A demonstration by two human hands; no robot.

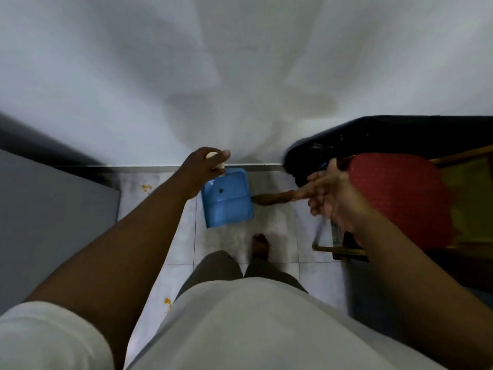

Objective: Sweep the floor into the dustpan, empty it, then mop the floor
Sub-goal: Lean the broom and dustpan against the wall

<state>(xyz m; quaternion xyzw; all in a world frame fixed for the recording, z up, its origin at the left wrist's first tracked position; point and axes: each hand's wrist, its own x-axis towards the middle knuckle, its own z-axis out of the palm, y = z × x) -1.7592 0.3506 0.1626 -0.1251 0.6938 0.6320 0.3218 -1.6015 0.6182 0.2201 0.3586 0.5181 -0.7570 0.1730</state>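
A blue dustpan hangs just above the pale tiled floor near the wall's foot, with a small dark scrap in it. My left hand is shut on the white top of its upright handle. My right hand is at the right, fingers loosely curled around a broom. The broom's brown end points left and almost touches the dustpan's right side. The hand and broom are blurred. Orange crumbs lie on the floor at the left, and more orange crumbs lie near my legs.
A white wall stands close ahead. A grey cabinet closes off the left. On the right are a chair with a red seat and a black bag behind it. My bare foot is just behind the dustpan.
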